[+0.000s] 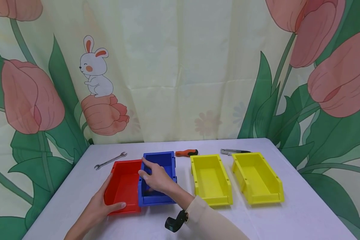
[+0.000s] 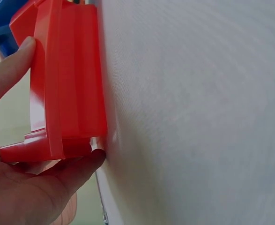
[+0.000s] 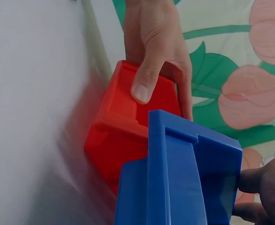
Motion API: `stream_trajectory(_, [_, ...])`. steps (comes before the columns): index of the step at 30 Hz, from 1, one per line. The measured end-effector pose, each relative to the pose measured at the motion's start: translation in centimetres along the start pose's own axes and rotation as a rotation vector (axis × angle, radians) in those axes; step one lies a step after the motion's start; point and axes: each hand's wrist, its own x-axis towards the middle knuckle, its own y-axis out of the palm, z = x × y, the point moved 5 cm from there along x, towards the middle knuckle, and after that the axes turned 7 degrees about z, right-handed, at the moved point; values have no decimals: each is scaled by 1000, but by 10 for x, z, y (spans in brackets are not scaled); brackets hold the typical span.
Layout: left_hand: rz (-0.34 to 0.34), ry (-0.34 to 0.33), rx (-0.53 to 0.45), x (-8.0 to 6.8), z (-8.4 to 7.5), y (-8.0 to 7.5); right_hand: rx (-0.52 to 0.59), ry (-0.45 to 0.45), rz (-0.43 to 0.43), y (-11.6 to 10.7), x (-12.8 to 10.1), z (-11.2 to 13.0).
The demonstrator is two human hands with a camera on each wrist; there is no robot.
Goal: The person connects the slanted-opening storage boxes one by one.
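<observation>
A red plastic bin (image 1: 124,190) and a blue plastic bin (image 1: 157,200) stand side by side on the left half of the table, their adjoining sides meeting. My left hand (image 1: 98,204) grips the red bin from its left side, thumb over the front lip. In the left wrist view, fingers of that hand curl under the end of the red bin (image 2: 76,79). My right hand (image 1: 159,178) reaches over the blue bin and holds its left wall near the red bin. The right wrist view shows its fingertips at the rim of the blue bin (image 3: 174,183).
Two yellow bins (image 1: 213,180) (image 1: 258,180) stand to the right. Behind the bins lie a wrench (image 1: 111,161), an orange-and-black screwdriver (image 1: 186,153) and a metal tool with a dark handle (image 1: 235,151). A printed curtain (image 1: 204,66) hangs behind the white table (image 1: 156,226).
</observation>
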Motion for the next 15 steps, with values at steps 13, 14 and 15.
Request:
stream_trajectory(13, [4,11,-6,1,0,0,-6,-7,-8,0,1,-2])
stream_trajectory(14, [4,10,-8,1,0,0,-5,-8,-7,0,1,-2])
stream_trajectory(15, [3,9,-9,1,0,0,-5,-8,-7,0,1,-2])
